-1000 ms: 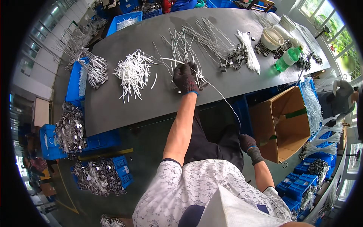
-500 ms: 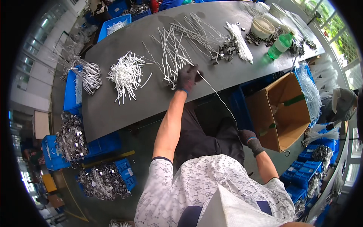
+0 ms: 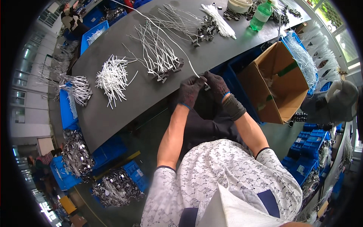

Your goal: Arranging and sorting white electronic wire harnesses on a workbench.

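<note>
At the table's front edge, my left hand and my right hand meet, both in dark gloves. My left fingers are closed around the near end of a long white wire. From there the wire bows up and leftward over the table to the top of the picture. My right fingers are pinched close against the same end, where a small pale tip shows between the hands; its kind is too small to tell. Beyond my left hand lies a bundle of wires with dark connector ends.
White sleeve pieces are heaped on the grey table. A green bottle, more wires and dark connectors lie toward the back. An open cardboard box stands at the right, near another person. Blue crates surround the table.
My right hand has come up from beside my thigh to meet my left, which moved nearer me. The wire, earlier stretched between them, now arcs away over the table.
</note>
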Demonstrator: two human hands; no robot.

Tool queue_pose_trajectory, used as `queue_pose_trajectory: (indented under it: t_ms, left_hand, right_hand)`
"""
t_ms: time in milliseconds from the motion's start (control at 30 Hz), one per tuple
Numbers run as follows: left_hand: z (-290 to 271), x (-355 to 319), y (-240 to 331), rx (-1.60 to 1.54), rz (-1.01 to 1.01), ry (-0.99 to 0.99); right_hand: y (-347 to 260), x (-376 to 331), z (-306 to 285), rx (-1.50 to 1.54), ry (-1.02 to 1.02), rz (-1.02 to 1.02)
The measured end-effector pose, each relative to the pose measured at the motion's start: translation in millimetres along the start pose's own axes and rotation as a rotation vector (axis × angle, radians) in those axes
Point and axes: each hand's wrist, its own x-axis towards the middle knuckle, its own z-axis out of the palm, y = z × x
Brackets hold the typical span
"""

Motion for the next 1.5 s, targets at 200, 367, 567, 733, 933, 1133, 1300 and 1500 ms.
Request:
queue_pose_trajectory:
  t_ms: [200, 367, 567, 733, 933, 1133, 1300, 1500]
  left_hand:
    - [1.8, -3.5, -26.1, 0.141, 0.079, 0.186]
    - [-20.7, 22.7, -18.6, 0.038, 0.032, 0.151]
    - [-111.1, 91.8, -7.9, 0.239, -0.089, 0.226]
    - [-172.3, 114.6, -7.6, 0.885, 0.054, 0.424]
    - [-306.8, 125.1, -51.3, 1.667, 0.032, 0.844]
    - [-401.0, 103.3, -68.7, 1.601, -0.403, 0.615]
    - [-391.7, 116.5, -73.4, 1.559, -0.413, 0.537]
    - [-409.8, 67.9, -89.4, 1.329, -0.132, 0.735]
  right_hand:
    - [14.9, 3.7, 11.4, -0.331, -0.14, -0.335]
    - [16.7, 37.6, 17.6, -0.504, -0.15, -0.51]
    - [33.1, 112.3, -5.5, -0.624, 0.117, 0.178]
    - [53.1, 196.7, -33.4, -1.132, 0.141, -0.001]
    - [95.9, 246.8, -68.5, -1.313, 0.075, -0.123]
    - [89.3, 225.5, -86.9, -1.134, 0.309, -0.029]
    - [107.2, 179.9, -132.1, -0.983, 0.21, 0.198]
    - [97.9, 236.4, -51.2, -0.411, 0.109, 0.474]
